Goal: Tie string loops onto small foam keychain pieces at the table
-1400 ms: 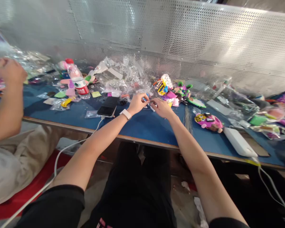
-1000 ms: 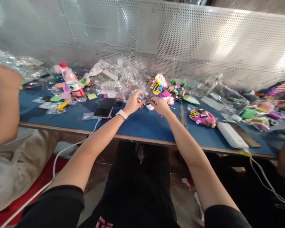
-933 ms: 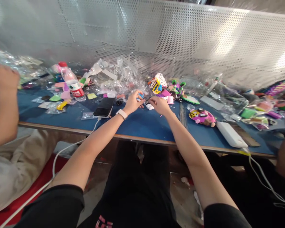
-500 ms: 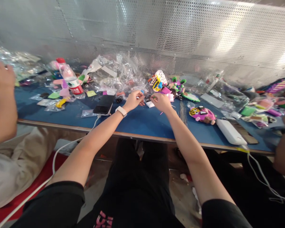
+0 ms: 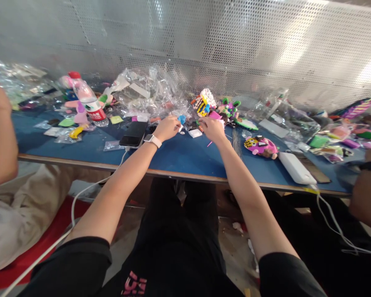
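My left hand (image 5: pixel 167 128), with a white watch on the wrist, hovers over the blue table, fingers curled together. Just past its fingertips is a small blue lump (image 5: pixel 181 119), and a small white piece lies below it. I cannot make out what the fingers hold. To the right, my right hand (image 5: pixel 212 128) bends down to the table with its fingertips drawn together; whatever is in them is too small to name. A white packet (image 5: pixel 195 133) lies between the hands. Beyond the right hand stands a colourful clay figure (image 5: pixel 203 105).
Crumpled clear plastic bags (image 5: pixel 154 97) line the back by the perforated metal panel. A red-capped bottle (image 5: pixel 91 101) and a black phone (image 5: pixel 134 134) are on the left. On the right lie a pink-and-yellow clay piece (image 5: pixel 261 147) and a white power bank (image 5: pixel 297 168). People sit on both sides.
My hands have moved apart from their near meeting point, the left one to the left. The blue lump and the white packet between them now show more fully.
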Demonstrator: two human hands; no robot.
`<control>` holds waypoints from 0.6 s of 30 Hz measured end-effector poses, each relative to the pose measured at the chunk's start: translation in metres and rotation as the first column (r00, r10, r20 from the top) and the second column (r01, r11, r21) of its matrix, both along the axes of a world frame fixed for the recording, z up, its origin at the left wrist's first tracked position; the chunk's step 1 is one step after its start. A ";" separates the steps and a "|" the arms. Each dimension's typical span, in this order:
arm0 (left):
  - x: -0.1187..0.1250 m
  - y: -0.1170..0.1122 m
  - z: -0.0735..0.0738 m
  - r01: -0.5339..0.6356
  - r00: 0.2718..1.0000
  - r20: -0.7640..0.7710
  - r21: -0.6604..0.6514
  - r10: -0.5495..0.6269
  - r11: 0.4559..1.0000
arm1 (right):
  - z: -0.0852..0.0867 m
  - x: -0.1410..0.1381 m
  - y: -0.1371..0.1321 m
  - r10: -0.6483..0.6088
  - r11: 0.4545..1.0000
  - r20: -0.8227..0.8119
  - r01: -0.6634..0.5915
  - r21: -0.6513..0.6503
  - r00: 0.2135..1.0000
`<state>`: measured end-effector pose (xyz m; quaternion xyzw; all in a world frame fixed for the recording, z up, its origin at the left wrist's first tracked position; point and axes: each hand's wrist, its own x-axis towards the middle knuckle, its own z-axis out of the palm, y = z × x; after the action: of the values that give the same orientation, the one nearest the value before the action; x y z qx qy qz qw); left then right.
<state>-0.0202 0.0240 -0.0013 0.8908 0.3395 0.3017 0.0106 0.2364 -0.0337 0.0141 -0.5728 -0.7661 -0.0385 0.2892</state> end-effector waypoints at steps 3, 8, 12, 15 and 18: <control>0.002 0.003 -0.003 0.034 0.995 -0.091 0.012 -0.033 0.999 | 0.002 0.006 -0.001 0.010 0.999 0.057 -0.007 -0.048 0.998; -0.001 0.003 -0.003 -0.001 0.999 -0.040 0.008 0.001 1.000 | 0.001 0.008 -0.001 0.049 0.994 0.117 -0.036 -0.106 0.992; -0.007 0.007 -0.005 -0.046 0.998 0.044 -0.048 0.048 0.998 | -0.002 0.006 -0.001 0.043 0.990 0.131 -0.025 -0.139 0.991; -0.006 0.010 -0.008 -0.042 0.995 0.081 -0.084 0.049 0.996 | -0.002 0.004 -0.003 0.034 0.989 0.110 -0.017 -0.145 0.993; -0.002 0.010 -0.009 -0.046 0.994 0.097 -0.071 0.052 0.996 | -0.001 0.003 -0.005 0.010 0.991 0.106 0.004 -0.131 0.994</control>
<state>-0.0222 0.0339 -0.0103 0.8652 0.3705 0.3340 0.0507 0.2392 -0.0383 0.0134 -0.5863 -0.7822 -0.0182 0.2098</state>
